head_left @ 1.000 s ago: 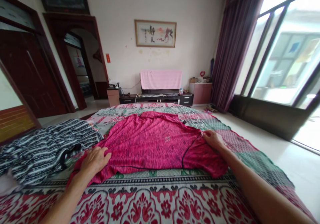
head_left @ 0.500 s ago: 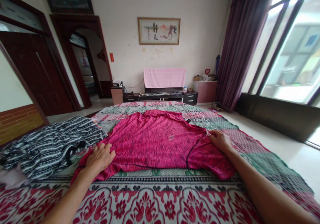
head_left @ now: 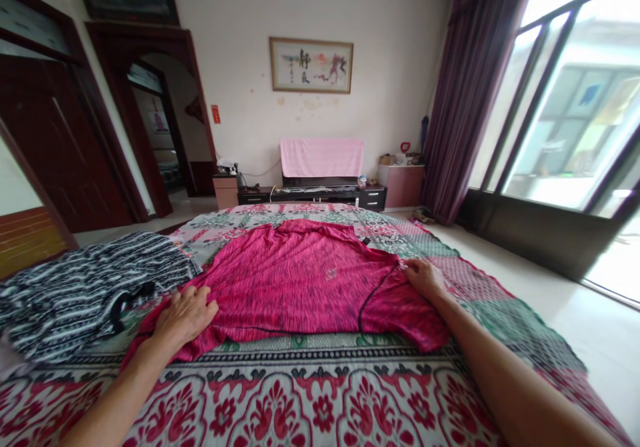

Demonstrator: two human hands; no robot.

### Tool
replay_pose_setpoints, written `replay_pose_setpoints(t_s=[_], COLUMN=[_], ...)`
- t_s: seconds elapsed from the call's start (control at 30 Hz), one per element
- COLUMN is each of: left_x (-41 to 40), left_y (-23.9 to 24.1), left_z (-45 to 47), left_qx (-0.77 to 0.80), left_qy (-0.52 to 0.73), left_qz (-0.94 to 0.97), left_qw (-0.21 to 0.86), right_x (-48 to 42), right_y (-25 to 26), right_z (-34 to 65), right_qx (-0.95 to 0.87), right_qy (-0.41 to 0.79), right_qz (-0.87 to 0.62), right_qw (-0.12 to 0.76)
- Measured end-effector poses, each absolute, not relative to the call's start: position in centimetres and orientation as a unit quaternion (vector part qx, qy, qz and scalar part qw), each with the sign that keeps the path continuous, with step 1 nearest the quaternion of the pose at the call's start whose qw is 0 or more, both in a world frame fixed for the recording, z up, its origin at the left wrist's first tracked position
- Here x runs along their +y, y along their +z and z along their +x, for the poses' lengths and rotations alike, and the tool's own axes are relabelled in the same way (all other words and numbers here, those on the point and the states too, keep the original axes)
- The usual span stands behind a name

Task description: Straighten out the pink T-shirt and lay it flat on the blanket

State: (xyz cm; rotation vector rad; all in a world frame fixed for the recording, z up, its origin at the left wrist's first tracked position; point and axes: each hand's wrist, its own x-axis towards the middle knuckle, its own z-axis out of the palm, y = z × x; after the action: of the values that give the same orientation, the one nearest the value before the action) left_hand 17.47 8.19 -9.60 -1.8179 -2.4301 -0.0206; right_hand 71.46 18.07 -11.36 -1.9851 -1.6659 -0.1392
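A bright pink T-shirt (head_left: 295,280) with dark streaks and black seam lines lies spread sideways over a patterned bedspread (head_left: 323,374). At its left end, my left hand (head_left: 185,315) rests on the fabric with bent fingers closed on it; the fingertips are partly hidden. My right hand (head_left: 424,278) pinches the shirt's far right edge, close to a black seam. The cloth between the hands is mostly flat, with slight creases on the left. A small black tag shows at the far edge.
Black-and-white striped clothing (head_left: 95,287) lies bunched on the left. Beyond the bed stands a low black cabinet (head_left: 373,197), with a pink cloth (head_left: 323,157) draped over something on it. A purple curtain (head_left: 475,100) and large glass windows are on the right.
The whole view has shifted slightly, so things appear a little farther left. Both hands keep their places on the T-shirt, which looks unchanged.
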Motion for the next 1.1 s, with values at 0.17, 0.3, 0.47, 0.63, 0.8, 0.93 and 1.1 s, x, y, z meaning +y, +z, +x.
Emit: replay_pose_setpoints(t_s=[0.17, 0.3, 0.47, 0.63, 0.8, 0.93, 1.1], left_x=[8.7, 9.2, 9.5, 9.3, 8.7, 8.4, 8.7], left_y=[-10.6, -11.0, -11.1, -11.2, -10.9, -10.7, -11.4], left_z=[16.2, 14.8, 13.9, 14.5, 15.7, 16.4, 15.8], left_qx=[-0.787, -0.765, -0.753, -0.766, -0.772, -0.783, -0.784], left_qy=[-0.022, -0.049, -0.051, -0.051, -0.07, -0.068, -0.062], left_qz=[-0.613, -0.639, -0.653, -0.638, -0.629, -0.615, -0.615], left_qw=[0.066, 0.065, 0.064, 0.063, 0.058, 0.064, 0.057], right_x=[17.8, 18.2, 18.7, 18.3, 18.0, 18.1, 19.5], right_y=[-10.8, -10.8, -11.0, -10.7, -11.1, -10.6, -8.3], right_z=[70.9, 70.8, 70.7, 70.4, 70.1, 70.0, 70.5], right_qx=[-0.611, -0.614, -0.637, -0.64, -0.634, -0.64, -0.632], right_qy=[-0.037, -0.018, -0.027, -0.042, -0.041, -0.044, -0.003], right_qz=[-0.743, -0.742, -0.733, -0.736, -0.741, -0.738, -0.751], right_qw=[0.271, 0.269, 0.237, 0.218, 0.219, 0.208, 0.192])
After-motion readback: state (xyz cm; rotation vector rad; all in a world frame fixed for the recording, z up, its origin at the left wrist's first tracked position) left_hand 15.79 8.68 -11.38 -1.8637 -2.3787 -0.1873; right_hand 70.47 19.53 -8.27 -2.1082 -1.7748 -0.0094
